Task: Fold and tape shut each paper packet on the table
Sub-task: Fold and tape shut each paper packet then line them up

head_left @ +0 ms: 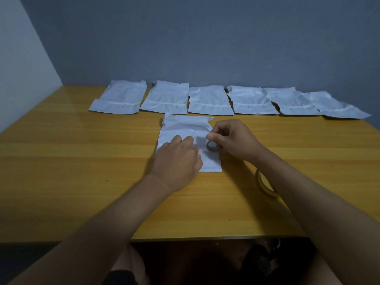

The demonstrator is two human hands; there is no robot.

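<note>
Six taped packets line the bench beyond the fingers. Left hand presses the near packet flat, fingers released. Right hand fingers pinch a small tape roll; a yellow roll lies behind them.

Left hand presses packet; right hand pinches tape.

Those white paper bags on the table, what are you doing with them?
A person is working on one white packet lying in front of them on the wooden table. The left hand presses it flat, while the right hand pinches a small roll of tape over it. Six more packets wait in a row at the back, and a yellow tape roll sits beside the right arm.
</note>
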